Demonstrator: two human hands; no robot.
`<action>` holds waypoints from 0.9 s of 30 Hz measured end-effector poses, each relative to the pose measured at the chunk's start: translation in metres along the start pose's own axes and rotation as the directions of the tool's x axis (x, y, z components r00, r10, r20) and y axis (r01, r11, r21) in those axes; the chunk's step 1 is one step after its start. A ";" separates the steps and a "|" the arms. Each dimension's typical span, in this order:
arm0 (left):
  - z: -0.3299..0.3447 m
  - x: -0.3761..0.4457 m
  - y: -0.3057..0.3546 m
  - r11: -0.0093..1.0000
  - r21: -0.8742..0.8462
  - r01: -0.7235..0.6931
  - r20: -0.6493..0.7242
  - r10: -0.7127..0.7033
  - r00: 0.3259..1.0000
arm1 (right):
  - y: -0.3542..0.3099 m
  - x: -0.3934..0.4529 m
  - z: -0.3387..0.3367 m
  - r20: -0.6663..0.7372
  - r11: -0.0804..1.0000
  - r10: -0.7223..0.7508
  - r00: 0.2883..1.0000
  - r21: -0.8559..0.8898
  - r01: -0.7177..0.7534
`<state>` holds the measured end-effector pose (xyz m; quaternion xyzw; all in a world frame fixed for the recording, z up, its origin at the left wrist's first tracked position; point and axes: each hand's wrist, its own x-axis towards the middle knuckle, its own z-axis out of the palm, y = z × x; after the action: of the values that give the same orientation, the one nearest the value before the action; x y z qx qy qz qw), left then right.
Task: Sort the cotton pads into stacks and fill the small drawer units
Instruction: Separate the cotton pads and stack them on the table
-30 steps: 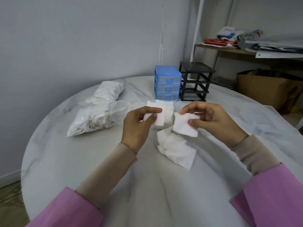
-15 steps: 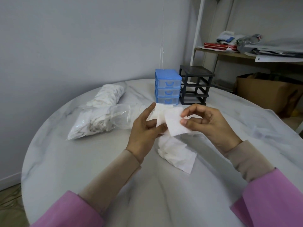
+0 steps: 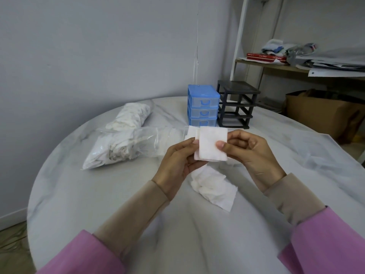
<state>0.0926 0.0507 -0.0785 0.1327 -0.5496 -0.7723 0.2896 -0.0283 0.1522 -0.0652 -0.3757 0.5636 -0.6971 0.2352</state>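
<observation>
**Q:** Above the middle of the table [image 3: 98,204], what do the two hands hold?

**A:** Left hand [image 3: 177,165] and right hand [image 3: 250,153] together hold one small stack of cotton pads [image 3: 212,144], lifted clear of the tabletop. The left fingers curl round the stack's left edge; the right thumb and fingers pinch its right edge. How many pads the stack contains cannot be told.

**Q:** What lies beneath the hands?

**A:** One loose heap of pads [image 3: 214,187] lies on the table just below them, nearer the person.

**Q:** And toward the far edge?

**A:** Two drawer units stand side by side, touching or nearly so: one blue unit [image 3: 203,107] with three drawers, all pushed in, and one black frame [image 3: 236,106] with three open bays.

**Q:** What occupies the left side?

**A:** Two clear plastic bags of white pads: one bag [image 3: 122,149] near the left hand, a second bag [image 3: 132,115] behind it toward the far left edge.
</observation>
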 end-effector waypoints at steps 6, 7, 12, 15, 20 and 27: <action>0.000 -0.001 0.001 1.000 -0.019 0.018 0.007 -0.018 1.000 | 0.002 -0.001 0.003 0.004 0.998 -0.047 0.999 -0.032 0.047; 0.000 -0.001 0.001 1.000 -0.018 0.019 0.008 -0.019 1.000 | 0.002 -0.001 0.003 0.001 0.998 -0.048 0.999 -0.032 0.048; 0.001 -0.001 0.002 0.999 -0.025 0.022 0.031 -0.021 0.999 | 0.004 -0.001 0.004 -0.015 0.999 -0.036 0.999 -0.038 0.036; 0.001 -0.001 0.002 1.000 -0.015 0.018 0.042 -0.018 0.999 | 0.005 -0.001 0.004 -0.028 0.998 -0.042 0.999 -0.041 0.041; 0.002 -0.002 0.001 1.000 0.011 -0.002 0.061 0.001 0.998 | 0.008 -0.001 0.006 -0.053 0.997 -0.045 0.998 -0.063 0.042; -0.004 0.000 0.000 0.991 0.087 -0.102 -0.029 0.105 0.994 | 0.011 0.002 0.003 -0.062 0.990 -0.065 0.996 -0.127 0.057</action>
<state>0.0946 0.0474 -0.0797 0.1291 -0.5834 -0.7298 0.3322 -0.0280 0.1465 -0.0749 -0.3837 0.6019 -0.6791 0.1710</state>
